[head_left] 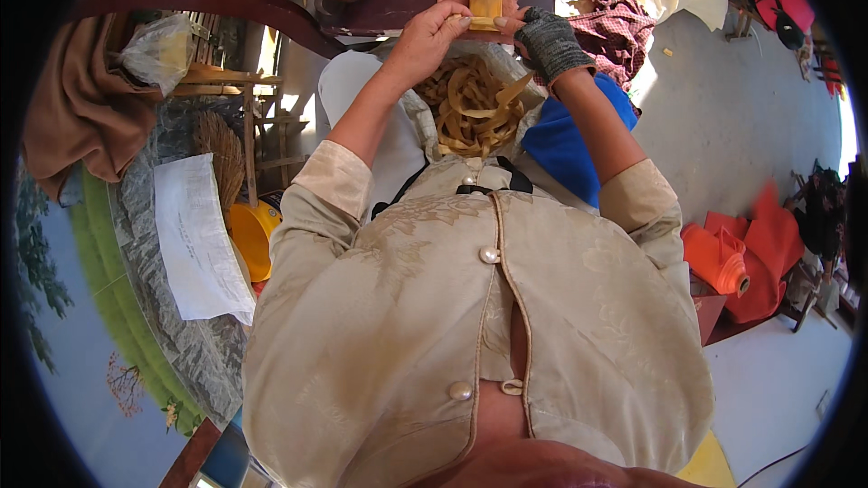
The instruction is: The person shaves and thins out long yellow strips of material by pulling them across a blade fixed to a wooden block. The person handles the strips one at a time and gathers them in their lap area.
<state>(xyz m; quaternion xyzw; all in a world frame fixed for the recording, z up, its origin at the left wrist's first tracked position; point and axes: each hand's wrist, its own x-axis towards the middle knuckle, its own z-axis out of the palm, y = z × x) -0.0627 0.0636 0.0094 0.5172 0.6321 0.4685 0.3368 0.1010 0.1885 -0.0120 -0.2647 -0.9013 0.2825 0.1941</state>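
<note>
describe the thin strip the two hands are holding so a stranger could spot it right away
Find the heap of pale tan strips in the person's lap. Just beyond it, the bare left hand and grey-gloved right hand pinch one short strip level between them, the only one stretched straight, not curled.

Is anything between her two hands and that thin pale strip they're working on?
No. The left hand pinches the pale strip directly, and the gloved right hand touches its other end; the pile of curled strips lies below.
</note>
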